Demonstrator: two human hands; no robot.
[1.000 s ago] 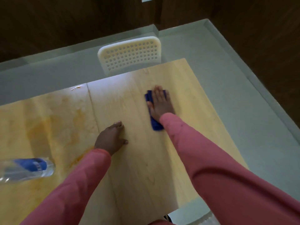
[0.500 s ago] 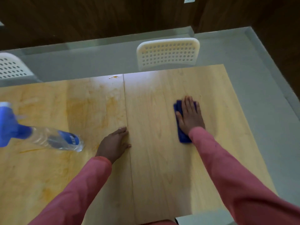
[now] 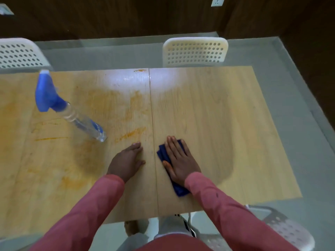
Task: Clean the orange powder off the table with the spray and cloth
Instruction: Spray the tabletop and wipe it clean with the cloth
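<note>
Dark wood panelling [image 3: 126,17] is seen at the back, with a grey-green floor [image 3: 282,98] below it. A pale wood table [image 3: 217,113] fills the middle of the view, divided by a seam [image 3: 152,124] running from far edge to near edge.

Orange powder [image 3: 132,135] is smeared in streaks and hazy patches over the left half of the table; a small orange fleck is noted at the far edge beside the seam. The right half appears much cleaner, with a darker, damp-looking patch on it.

A spray bottle [image 3: 72,113] with a blue trigger head and clear body is seen on the left half, among the smears, well apart from both hands.

The left hand [image 3: 126,163] is laid flat on the table just left of the seam, fingers straight and together, nothing held. The right hand [image 3: 178,161] is pressed flat, fingers extended, on a blue cloth [image 3: 178,190] just right of the seam; the cloth shows beyond the fingers and below the wrist. Pink sleeves [image 3: 232,214] cover both arms.

Two white perforated chairs are noted beyond the far edge, one at left [image 3: 20,55] and one right of the seam [image 3: 195,51]. A third white chair [image 3: 286,232] is partly visible at the near right
</note>
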